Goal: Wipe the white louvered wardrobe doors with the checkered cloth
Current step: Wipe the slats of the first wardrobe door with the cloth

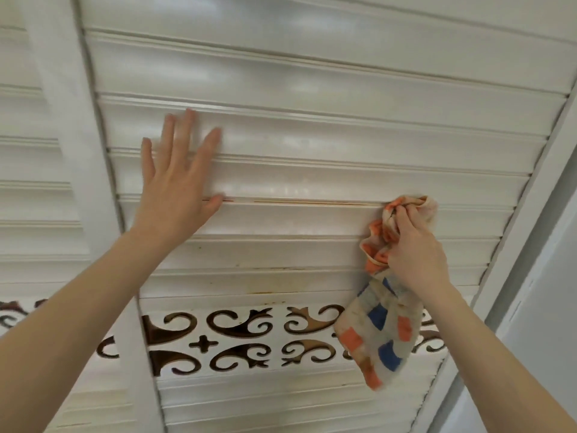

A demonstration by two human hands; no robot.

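We face two white louvered doors, a left door and a right door. Our left hand lies flat, fingers spread, on the right door's slats. Our right hand grips the one checkered cloth, bunched against a slat there, its tail hanging over the scrollwork band.

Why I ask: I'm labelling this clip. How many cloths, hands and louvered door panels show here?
Checkered cloth: 1
Hands: 2, left hand flat on the slats, right hand gripping the cloth
Louvered door panels: 2, left panel, right panel
Total: 5
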